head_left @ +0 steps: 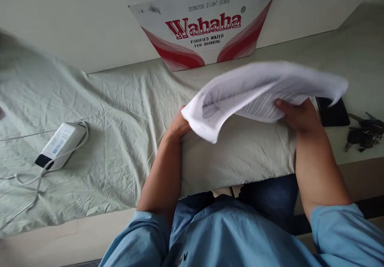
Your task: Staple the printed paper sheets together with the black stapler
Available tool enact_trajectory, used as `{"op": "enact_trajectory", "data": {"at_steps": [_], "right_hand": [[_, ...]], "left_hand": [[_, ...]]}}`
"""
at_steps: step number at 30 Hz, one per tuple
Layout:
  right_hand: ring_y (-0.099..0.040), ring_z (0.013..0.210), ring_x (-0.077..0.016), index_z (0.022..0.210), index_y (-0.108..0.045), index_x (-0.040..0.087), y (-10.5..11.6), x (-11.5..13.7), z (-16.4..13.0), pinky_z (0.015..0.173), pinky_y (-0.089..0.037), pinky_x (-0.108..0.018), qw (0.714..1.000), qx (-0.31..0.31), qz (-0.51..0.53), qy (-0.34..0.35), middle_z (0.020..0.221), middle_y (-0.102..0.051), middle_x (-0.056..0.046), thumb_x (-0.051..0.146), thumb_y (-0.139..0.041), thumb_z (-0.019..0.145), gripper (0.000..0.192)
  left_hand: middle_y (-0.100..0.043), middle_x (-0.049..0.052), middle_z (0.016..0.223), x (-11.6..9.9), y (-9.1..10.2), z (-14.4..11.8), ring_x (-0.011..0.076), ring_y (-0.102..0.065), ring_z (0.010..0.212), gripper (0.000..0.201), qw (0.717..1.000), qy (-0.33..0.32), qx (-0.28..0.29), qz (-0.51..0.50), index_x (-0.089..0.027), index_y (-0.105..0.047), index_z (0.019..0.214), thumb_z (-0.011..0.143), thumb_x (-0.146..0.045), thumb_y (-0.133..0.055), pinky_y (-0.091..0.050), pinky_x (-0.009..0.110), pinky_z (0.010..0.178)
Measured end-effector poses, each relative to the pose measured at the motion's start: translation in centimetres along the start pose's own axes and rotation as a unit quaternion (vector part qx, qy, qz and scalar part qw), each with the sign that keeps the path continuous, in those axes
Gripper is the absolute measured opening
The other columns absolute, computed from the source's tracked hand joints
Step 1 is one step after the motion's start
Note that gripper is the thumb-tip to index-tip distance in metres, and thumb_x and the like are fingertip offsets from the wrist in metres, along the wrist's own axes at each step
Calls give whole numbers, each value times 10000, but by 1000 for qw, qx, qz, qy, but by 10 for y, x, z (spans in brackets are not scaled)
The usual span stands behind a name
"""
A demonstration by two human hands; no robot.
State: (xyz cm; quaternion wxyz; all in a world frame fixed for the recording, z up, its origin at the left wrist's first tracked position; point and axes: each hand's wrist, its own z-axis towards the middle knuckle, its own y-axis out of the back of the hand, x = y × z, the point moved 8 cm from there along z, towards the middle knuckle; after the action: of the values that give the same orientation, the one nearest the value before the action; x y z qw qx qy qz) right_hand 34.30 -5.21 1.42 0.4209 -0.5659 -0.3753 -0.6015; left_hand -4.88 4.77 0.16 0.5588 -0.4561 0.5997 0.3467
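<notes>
A sheaf of white printed paper sheets (258, 93) hangs in the air over the pale green cloth (120, 119), bent and blurred. My right hand (295, 115) grips its underside near the right end, thumb on the printed page. My left hand (179, 126) is at the sheets' left corner, mostly hidden behind the paper, so its fingers do not show. Both forearms reach up from my blue sleeves.
A Wahaha water carton (204, 23) stands against the wall behind the paper. A white power adapter (60, 143) with its cable lies at the left. A black phone (332, 113) and a bunch of keys (364, 133) lie at the right.
</notes>
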Motion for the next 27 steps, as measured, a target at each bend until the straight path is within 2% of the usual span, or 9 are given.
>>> {"op": "enact_trajectory", "data": {"at_steps": [4, 7, 9, 11, 14, 18, 21, 23, 27], "right_hand": [[-754, 1436, -316, 1111, -822, 311, -13, 7, -3, 1301, -592, -543, 999, 39, 33, -4, 1271, -877, -46, 471, -1107, 695, 529], [-787, 1369, -329, 1072, -844, 296, -15, 1, -4, 1290, -588, -545, 994, 88, 9, -56, 1232, -896, -63, 480, -1119, 676, 516], [-829, 1256, -352, 1015, -853, 286, -9, 1, -1, 1197, -636, -560, 994, 85, 10, -73, 1157, -908, -90, 575, -1111, 661, 525], [-858, 1142, -378, 994, -853, 284, 4, 8, 5, 1041, -686, -561, 997, 42, 37, -61, 1078, -908, -119, 746, -1077, 602, 645], [-879, 1033, -382, 1110, -864, 266, 18, 16, 13, 873, -697, -523, 995, 16, 71, -75, 1042, -905, -164, 934, -998, 511, 908], [-888, 1042, -364, 1246, -840, 197, 4, 13, 9, 880, -713, -485, 980, 132, 61, -132, 1118, -903, -229, 909, -1036, 476, 1067], [-887, 1119, -324, 1370, -827, 223, -23, 10, -6, 939, -725, -421, 958, 243, 37, -148, 1233, -903, -189, 782, -1097, 545, 1034], [-892, 1041, -284, 1387, -839, 258, -40, 7, -15, 873, -724, -373, 948, 277, 27, -153, 1200, -911, -130, 710, -1120, 572, 973], [-826, 763, -215, 1076, -912, 249, -56, -1, -14, 679, -672, -319, 968, 215, 3, -132, 898, -876, -38, 598, -1116, 657, 582]], "left_hand": [[-785, 74, 755, 8, 2, 2, 301, -825, 930, 559, 999, -18, -22, 44, -225, -808, 781, 851, -763, -941, -716, 406, 905], [-743, 76, 696, 14, 6, 2, 272, -809, 812, 583, 999, -6, -46, -2, -216, -817, 828, 912, -788, -887, -686, 344, 734], [-664, 53, 614, 17, 9, 1, 236, -754, 679, 559, 999, 14, -42, -13, -226, -794, 778, 923, -755, -902, -655, 335, 655], [-567, 26, 536, 15, 9, -2, 177, -620, 498, 600, 999, 45, -5, 6, -236, -742, 683, 950, -757, -874, -586, 327, 539], [-467, 5, 466, 4, -2, -13, 108, -427, 357, 725, 987, 91, 102, 84, -239, -632, 553, 964, -804, -822, -392, 300, 385], [-451, 10, 458, -15, -37, -31, 103, -401, 351, 800, 938, 124, 256, 198, -248, -496, 507, 910, -847, -842, -226, 285, 322], [-522, 15, 484, -22, -73, -33, 114, -445, 351, 743, 905, 114, 349, 213, -253, -532, 530, 905, -794, -876, -273, 267, 311], [-547, 6, 474, -26, -90, -24, 119, -465, 334, 688, 903, 69, 364, 216, -249, -593, 536, 907, -745, -894, -297, 252, 299], [-543, -3, 458, -17, -99, -5, 128, -471, 311, 608, 912, 50, 342, 219, -254, -649, 539, 881, -666, -938, -305, 254, 289]]}}
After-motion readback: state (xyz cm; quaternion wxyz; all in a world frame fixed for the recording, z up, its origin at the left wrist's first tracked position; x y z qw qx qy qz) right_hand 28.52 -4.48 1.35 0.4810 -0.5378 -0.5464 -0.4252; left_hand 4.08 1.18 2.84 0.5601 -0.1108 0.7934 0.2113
